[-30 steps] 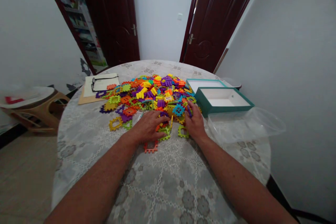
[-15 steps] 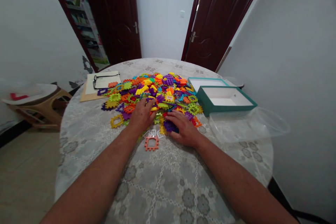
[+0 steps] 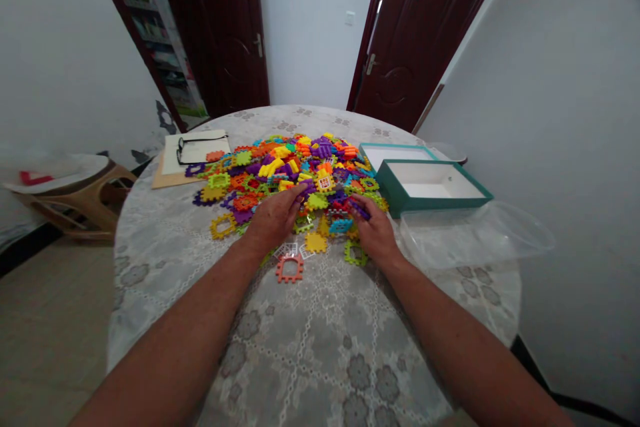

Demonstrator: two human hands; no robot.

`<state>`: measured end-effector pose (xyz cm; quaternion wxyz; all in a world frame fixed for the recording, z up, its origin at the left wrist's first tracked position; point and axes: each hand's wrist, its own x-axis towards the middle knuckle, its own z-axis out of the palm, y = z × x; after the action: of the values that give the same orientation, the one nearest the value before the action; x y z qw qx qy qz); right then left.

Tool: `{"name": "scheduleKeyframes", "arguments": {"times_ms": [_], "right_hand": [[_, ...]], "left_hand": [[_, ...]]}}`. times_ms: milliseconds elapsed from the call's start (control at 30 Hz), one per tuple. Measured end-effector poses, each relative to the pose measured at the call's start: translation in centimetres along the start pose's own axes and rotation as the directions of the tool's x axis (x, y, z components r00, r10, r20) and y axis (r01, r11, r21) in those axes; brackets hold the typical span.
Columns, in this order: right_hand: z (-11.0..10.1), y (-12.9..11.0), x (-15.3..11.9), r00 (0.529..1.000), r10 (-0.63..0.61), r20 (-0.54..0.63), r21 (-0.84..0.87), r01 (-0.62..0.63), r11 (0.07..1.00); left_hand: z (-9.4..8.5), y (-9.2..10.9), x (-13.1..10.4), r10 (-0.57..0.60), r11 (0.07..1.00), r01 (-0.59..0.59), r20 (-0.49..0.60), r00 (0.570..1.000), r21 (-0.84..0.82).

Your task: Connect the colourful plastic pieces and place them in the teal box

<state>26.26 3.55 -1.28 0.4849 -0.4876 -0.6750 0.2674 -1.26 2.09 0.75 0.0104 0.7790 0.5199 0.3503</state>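
Note:
Bright plastic building blocks, many of them square with notched edges, lie heaped in a pile (image 3: 280,167) before me. On the near left of the pile is my left hand (image 3: 274,217), its fingers closed at a purple block (image 3: 308,188). My right hand (image 3: 376,225) is at the pile's near right, thumb and fingers gripping another purple block (image 3: 360,209). Between the hands lie a yellow square block (image 3: 316,242) and a blue one (image 3: 341,225). A green frame block (image 3: 354,253) rests below my right fingers. Closest to me is a salmon frame block (image 3: 290,278) beside white lattice pieces (image 3: 291,250).
A green box (image 3: 393,192) with a white inside stands right of the pile, a white-lined lid (image 3: 370,157) behind it. Clear plastic packaging (image 3: 450,237) lies in front. Glasses (image 3: 181,151) rest on paper at the left. A patterned cloth covers the round table (image 3: 300,360).
My right hand has moved right and now grips a purple block. My left fingers have shifted right onto a purple block. The yellow, blue and green blocks near my right hand now lie exposed.

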Motion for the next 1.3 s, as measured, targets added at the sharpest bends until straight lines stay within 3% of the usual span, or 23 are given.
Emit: {"name": "scheduleKeyframes", "arguments": {"times_ms": [133, 300, 533, 600, 700, 800, 967, 1100, 1200, 1300], "right_hand": [[0.2, 0.2, 0.4, 0.975, 0.223, 0.009, 0.335, -0.213, 0.918], [-0.4, -0.8, -0.1, 0.960, 0.275, 0.058, 0.357, -0.277, 0.892], [-2.9, -3.6, -1.1, 0.995, 0.062, -0.084, -0.059, -0.067, 0.996], [-3.6, -4.1, -1.1, 1.000, -0.025, -0.016, -0.180, 0.022, 0.983], [-4.0, -4.5, -1.2, 0.968, -0.106, 0.228, -0.261, 0.166, 0.951], [-3.7, -4.9, -1.7, 0.903, -0.078, 0.422, -0.245, 0.196, 0.950], [-3.1, -6.0, -2.6, 0.828, -0.052, 0.558, -0.195, 0.192, 0.962], [-3.7, -6.3, -2.5, 0.819, -0.081, 0.568, -0.274, 0.281, 0.920], [-4.1, -6.2, -2.4, 0.825, -0.062, 0.562, -0.443, 0.363, 0.820], [-4.0, -6.1, -2.6, 0.819, 0.028, 0.573, -0.565, 0.370, 0.737]], "left_hand": [[-0.6, 0.6, 0.2, 0.029, 0.999, -0.027, -0.100, 0.995, 0.024], [-1.5, 2.1, 0.1, 0.103, 0.995, -0.104, -0.078, 0.992, -0.006], [-1.4, 4.6, -0.7, 0.253, 0.967, -0.251, 0.069, 0.965, -0.036], [-1.2, 4.7, -0.8, 0.265, 0.963, -0.258, 0.104, 0.959, -0.073], [-1.1, 4.5, -0.9, 0.255, 0.960, -0.238, 0.108, 0.961, -0.150], [-1.0, 4.5, -1.0, 0.245, 0.946, -0.203, 0.147, 0.958, -0.253], [-1.1, 5.3, -0.9, 0.202, 0.910, -0.063, 0.306, 0.930, -0.409], [-1.9, 5.6, -0.6, 0.104, 0.909, 0.071, 0.388, 0.916, -0.411], [-2.6, 5.2, -0.3, 0.020, 0.912, 0.132, 0.364, 0.931, -0.389], [-3.1, 4.9, 0.0, 0.003, 0.908, 0.138, 0.336, 0.942, -0.395]]}}
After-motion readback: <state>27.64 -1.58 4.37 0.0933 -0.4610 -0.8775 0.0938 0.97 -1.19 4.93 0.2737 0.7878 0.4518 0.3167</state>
